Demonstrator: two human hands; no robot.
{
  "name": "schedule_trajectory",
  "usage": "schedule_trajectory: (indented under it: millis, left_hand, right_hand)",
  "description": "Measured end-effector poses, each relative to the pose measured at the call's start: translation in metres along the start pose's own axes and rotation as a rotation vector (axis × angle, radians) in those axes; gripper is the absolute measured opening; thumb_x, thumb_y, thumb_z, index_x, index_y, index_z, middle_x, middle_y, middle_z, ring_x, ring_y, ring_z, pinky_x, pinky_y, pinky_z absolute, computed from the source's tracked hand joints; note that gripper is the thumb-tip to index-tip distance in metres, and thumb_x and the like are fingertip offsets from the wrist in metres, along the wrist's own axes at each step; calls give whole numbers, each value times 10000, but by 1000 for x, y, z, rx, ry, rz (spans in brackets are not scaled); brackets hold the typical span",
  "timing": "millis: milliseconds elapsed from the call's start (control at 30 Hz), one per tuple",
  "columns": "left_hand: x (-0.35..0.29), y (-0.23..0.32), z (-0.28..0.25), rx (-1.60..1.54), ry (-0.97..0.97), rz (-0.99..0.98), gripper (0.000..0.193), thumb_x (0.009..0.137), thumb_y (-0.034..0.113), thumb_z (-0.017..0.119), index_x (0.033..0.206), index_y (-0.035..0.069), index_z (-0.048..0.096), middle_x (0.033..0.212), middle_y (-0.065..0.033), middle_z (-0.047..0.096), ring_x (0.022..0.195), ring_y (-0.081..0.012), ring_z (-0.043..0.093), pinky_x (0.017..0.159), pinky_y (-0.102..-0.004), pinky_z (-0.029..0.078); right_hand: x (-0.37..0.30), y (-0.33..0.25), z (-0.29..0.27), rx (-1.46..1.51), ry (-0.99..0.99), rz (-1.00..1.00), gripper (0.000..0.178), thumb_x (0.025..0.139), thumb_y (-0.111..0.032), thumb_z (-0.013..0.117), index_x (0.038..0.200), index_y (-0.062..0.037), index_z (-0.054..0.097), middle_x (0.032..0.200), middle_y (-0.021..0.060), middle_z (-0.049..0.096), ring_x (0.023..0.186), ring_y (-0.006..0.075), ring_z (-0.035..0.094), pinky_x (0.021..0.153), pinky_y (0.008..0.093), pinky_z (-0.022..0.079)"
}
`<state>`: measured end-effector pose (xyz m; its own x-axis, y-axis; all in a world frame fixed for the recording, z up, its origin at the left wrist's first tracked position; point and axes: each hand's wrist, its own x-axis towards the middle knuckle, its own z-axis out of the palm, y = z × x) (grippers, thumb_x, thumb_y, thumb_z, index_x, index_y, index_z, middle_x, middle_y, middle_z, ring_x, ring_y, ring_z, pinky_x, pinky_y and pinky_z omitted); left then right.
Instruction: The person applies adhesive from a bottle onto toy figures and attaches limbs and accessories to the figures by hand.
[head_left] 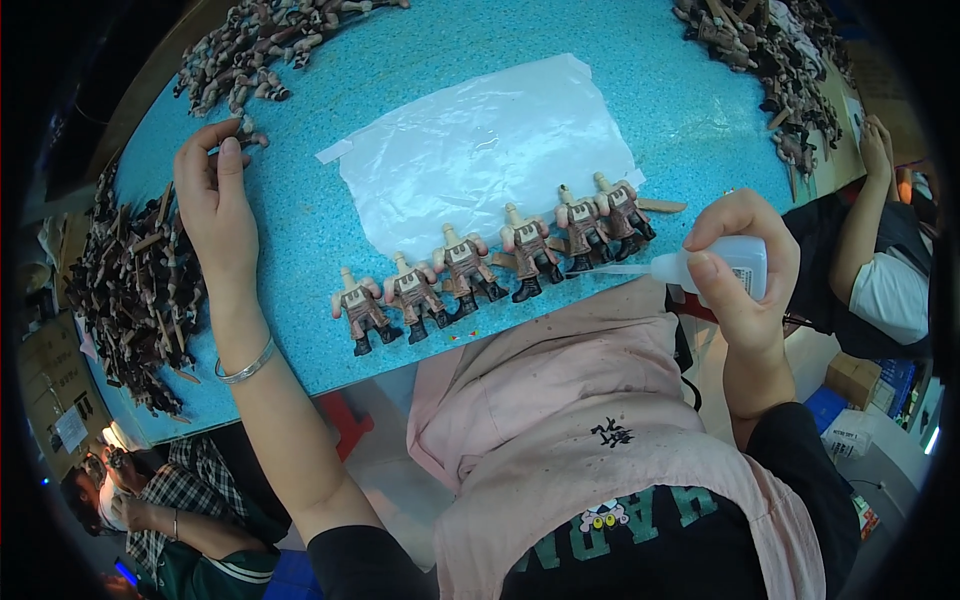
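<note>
My right hand (pixel 752 322) is wrapped round a small translucent white squeeze bottle (pixel 742 262). Its long thin nozzle (pixel 610 269) points left, with the tip close to the boots of a figure in the row. Several headless toy figures (pixel 464 262), in brown trousers and black boots, lie side by side along the table's near edge. Some rest partly on a clear plastic sheet (pixel 480 140). At the table's far left, my left hand (pixel 215 185) has its thumb and fingers closed at a small figure part (pixel 252 136), partly hidden by the fingertips.
Heaps of loose figure parts lie on the blue table (pixel 700 130): a left pile (pixel 140 290), a far-left pile (pixel 265 45) and a far-right pile (pixel 750 45). Co-workers sit on both sides, one person's arm (pixel 865 200) showing at right. Boxes (pixel 852 380) stand at lower right.
</note>
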<state>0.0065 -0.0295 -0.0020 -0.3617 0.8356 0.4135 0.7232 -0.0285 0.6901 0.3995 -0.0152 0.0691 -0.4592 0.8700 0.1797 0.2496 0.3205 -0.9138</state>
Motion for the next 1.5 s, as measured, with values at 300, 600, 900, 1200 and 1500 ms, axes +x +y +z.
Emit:
schedule_trajectory:
  millis: [300, 600, 900, 1200, 1500]
  left_hand:
    - [0, -3, -1, -4, -17, 2, 260, 979, 213, 490, 1123, 26, 598, 1096, -61, 541, 855, -114, 560, 793, -253, 459]
    - [1, -5, -1, -6, -14, 26, 243, 973, 199, 502, 1105, 27, 611, 1102, -64, 536, 841, -111, 562, 776, -254, 461]
    - [1, -6, -2, -5, -27, 24, 239, 975, 189, 496, 1113, 26, 605, 1123, -68, 528, 852, -110, 557, 781, -258, 463]
    - [0, -6, -3, 16, -35, 38, 249, 982, 203, 488, 1113, 26, 604, 1135, -67, 526, 867, -110, 552, 794, -261, 465]
    - [0, -6, -3, 41, -36, 36, 249, 987, 207, 476, 1108, 30, 603, 1127, -70, 529, 864, -115, 554, 803, -266, 466]
  right_hand:
    - [2, 3, 3, 21, -22, 2, 108, 780, -55, 692, 830, -13, 606, 787, 50, 604, 673, 95, 547, 592, 214, 405]
    - [0, 1, 3, 54, -53, 18, 111, 790, -63, 695, 846, -13, 614, 817, 52, 604, 715, 110, 557, 626, 225, 422]
    - [1, 2, 1, 54, -67, -6, 114, 789, -72, 694, 845, -17, 612, 810, 46, 600, 711, 103, 555, 619, 222, 417]
    - [-4, 2, -18, 22, 64, -34, 104, 788, -62, 676, 844, -14, 603, 787, 32, 598, 676, 73, 533, 593, 199, 400]
    - [-9, 4, -25, -5, 104, 1, 96, 799, -68, 670, 841, -16, 600, 766, 23, 601, 668, 57, 526, 584, 190, 397]
